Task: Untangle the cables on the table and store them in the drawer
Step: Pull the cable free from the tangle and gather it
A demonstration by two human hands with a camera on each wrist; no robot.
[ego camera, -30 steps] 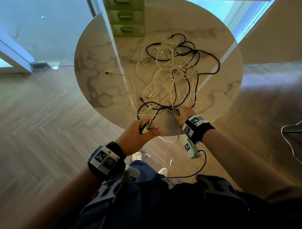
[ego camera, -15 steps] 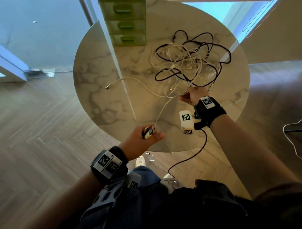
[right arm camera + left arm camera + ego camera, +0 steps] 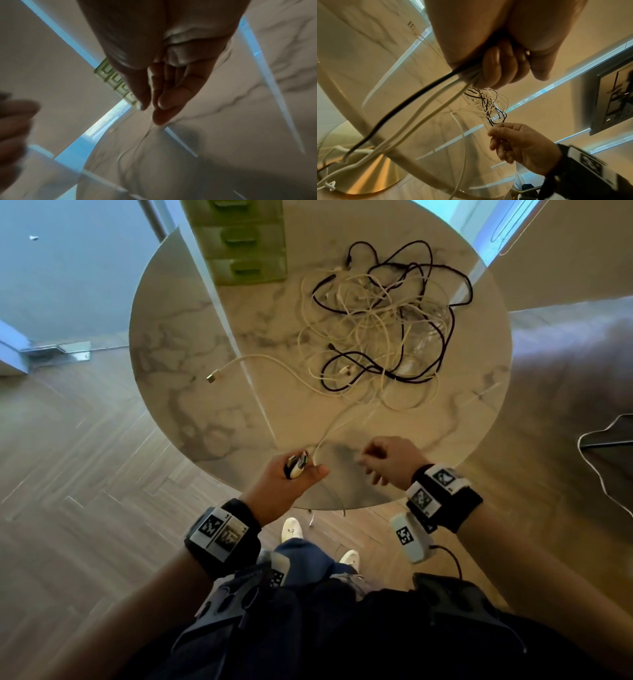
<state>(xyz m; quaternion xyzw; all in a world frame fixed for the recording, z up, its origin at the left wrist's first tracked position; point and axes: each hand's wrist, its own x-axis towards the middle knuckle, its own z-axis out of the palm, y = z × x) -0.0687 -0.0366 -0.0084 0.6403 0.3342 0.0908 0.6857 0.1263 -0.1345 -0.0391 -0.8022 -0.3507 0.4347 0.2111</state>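
A: Where are the cables?

B: Mostly in one tangle of black and white on the round marble table, upper right of the head frame; the heap lies to the right of the green drawers, which stand at the top centre with all fronts pushed in; one white lead runs out of the heap to the left and ends in a plug lying alone on the marble.

A: And the left hand?

B: Low in the frame at the near rim of the table; its fingers are curled tight round a bundle of cable ends; in the left wrist view a black lead and several white ones trail down out of that fist past the table's edge toward the brass base.

A: The right hand?

B: Just to the right of the left one, apart from it, over the same near rim; thumb and fingertips are brought together; a thin white strand runs from the heap down toward the hands, and a faint line leaves the fingertips in the right wrist view, but that picture is blurred, so I cannot tell whether they truly pinch it.

A: Anything else?

B: Wooden floor below the table.
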